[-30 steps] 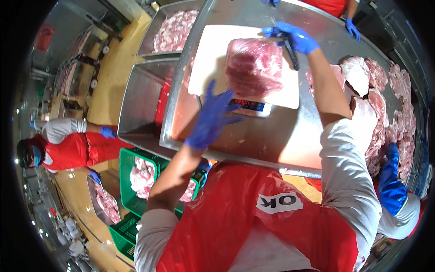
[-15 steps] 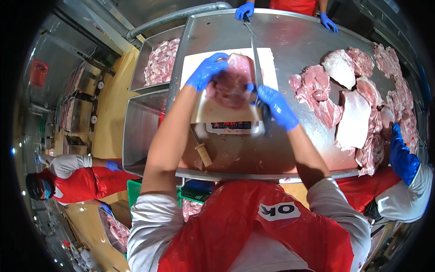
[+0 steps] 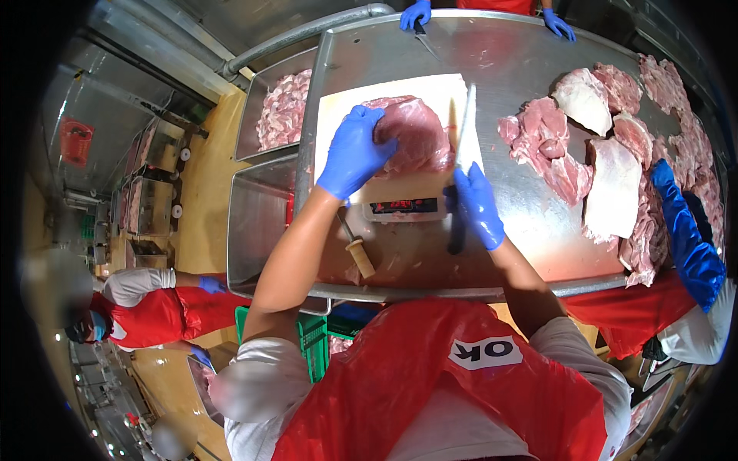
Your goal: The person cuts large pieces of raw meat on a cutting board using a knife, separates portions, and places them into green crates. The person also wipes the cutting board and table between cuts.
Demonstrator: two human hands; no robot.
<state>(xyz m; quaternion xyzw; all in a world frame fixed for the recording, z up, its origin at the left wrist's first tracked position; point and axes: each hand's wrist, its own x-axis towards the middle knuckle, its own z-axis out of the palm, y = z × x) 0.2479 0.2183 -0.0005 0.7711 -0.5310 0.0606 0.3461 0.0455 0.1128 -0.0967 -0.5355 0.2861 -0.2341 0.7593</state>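
My left hand, in a blue glove, grips the left side of a thick pink slab of meat on a white cutting board. My gloved right hand is closed on a long knife, its blade pointing away from me along the board's right side. The board rests on a scale with a red display. Beside that, below my left wrist, lies a rod with a wooden handle on the steel table.
Several meat pieces cover the table's right part. Steel tubs stand at left, one with meat scraps. Green crates are below. A co-worker's hand is beside a knife at the far edge; other co-workers stand left and right.
A second ago my left hand was open, below the meat; it has since moved up onto it. My right hand and knife have moved down along the board's right side.
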